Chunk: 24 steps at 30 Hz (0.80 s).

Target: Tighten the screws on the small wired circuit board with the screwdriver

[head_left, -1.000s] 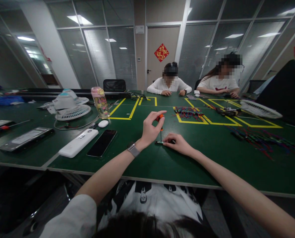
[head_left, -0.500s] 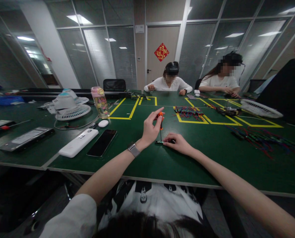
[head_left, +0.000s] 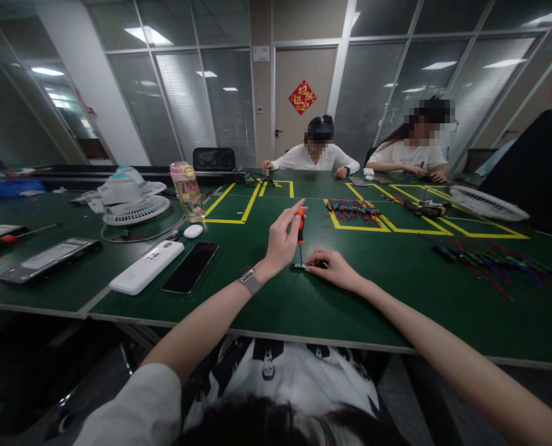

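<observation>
Green table (head_left: 261,316): spreads across the middle of the frame in an office with glass partitions, two people seated at its far side.
Left hand (head_left: 282,238): at centre, holding an orange-and-black screwdriver (head_left: 302,235) between thumb and outstretched fingers.
Right hand (head_left: 332,270): just right of centre, fingers narrowed on the right end of a small circuit board (head_left: 298,266).
Left fingers: straighter and flatter along the handle than a second ago, when they curled round its top; this suggests the handle is being turned.
Screwdriver and board: unmoved at centre, the shaft upright over the board, so the work appears held steady.
Hard to make out: the screwdriver's exact contact point is too small to tell; the right fingers cover part of the board, and a dark shape beneath them is unclear.
</observation>
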### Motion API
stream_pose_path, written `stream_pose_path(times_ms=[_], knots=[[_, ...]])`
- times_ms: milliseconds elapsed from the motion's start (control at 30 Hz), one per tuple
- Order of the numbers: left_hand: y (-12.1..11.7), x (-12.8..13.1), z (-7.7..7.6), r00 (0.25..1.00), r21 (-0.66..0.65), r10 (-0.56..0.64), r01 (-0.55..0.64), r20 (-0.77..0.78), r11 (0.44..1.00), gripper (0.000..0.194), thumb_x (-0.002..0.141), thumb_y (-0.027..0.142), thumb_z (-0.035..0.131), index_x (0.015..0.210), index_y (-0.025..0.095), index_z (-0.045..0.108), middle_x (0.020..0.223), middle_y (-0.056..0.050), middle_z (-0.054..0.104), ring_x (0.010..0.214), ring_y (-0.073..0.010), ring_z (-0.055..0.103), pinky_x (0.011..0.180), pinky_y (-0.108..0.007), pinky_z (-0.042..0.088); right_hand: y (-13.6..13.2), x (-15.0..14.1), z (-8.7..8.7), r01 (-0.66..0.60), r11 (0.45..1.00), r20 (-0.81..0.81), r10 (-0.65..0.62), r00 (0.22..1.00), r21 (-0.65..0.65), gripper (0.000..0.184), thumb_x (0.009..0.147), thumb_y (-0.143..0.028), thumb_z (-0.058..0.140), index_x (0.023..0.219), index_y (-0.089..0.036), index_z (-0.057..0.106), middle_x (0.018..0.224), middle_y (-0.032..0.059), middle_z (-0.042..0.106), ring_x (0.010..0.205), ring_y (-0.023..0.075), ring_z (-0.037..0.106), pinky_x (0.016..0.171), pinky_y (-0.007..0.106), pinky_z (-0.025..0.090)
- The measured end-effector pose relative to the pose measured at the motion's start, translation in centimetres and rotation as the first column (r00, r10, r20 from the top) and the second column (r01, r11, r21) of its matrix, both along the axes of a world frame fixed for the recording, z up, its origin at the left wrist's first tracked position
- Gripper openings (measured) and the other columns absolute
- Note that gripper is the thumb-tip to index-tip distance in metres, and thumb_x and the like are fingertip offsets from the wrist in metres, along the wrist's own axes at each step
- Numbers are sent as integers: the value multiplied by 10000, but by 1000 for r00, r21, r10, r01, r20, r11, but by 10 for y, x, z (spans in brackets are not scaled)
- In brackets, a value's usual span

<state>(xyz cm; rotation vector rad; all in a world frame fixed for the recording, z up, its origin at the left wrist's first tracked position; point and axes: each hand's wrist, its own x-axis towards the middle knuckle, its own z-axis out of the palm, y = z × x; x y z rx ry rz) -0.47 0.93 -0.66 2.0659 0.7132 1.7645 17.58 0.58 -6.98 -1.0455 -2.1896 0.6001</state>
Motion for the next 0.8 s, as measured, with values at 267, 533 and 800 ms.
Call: stream_pose_path(times_ms=[267,533,800], knots=[[-2,-1,3,993,75,114,-114,9,991,183,864,314,636,1020,224,666,894,-18,580,806,-128,559,780,-265,472,0,0,-1,8,1000,-2,-8,1000,-3,166,822,-324,659,848,-178,734,795,40,616,707,159,577,669,288,465],[0,0,0,1000,21,7,-7,-7,1000,336,992,298,373,1275,244,546,1108,-68,630,986,-156,605,869,-310,478,0,0,-1,8,1000,4,-8,1000,10,161,825,-310,658,861,-173,735,802,44,627,699,157,571,673,293,469],[-1,1,2,999,65,32,-33,15,997,226,909,276,566,1118,230,638,938,-30,630,839,-132,593,785,-264,486,0,0,-1,5,1000,2,-5,1000,15,147,826,-302,657,852,-179,733,798,41,622,703,158,577,661,288,463]])
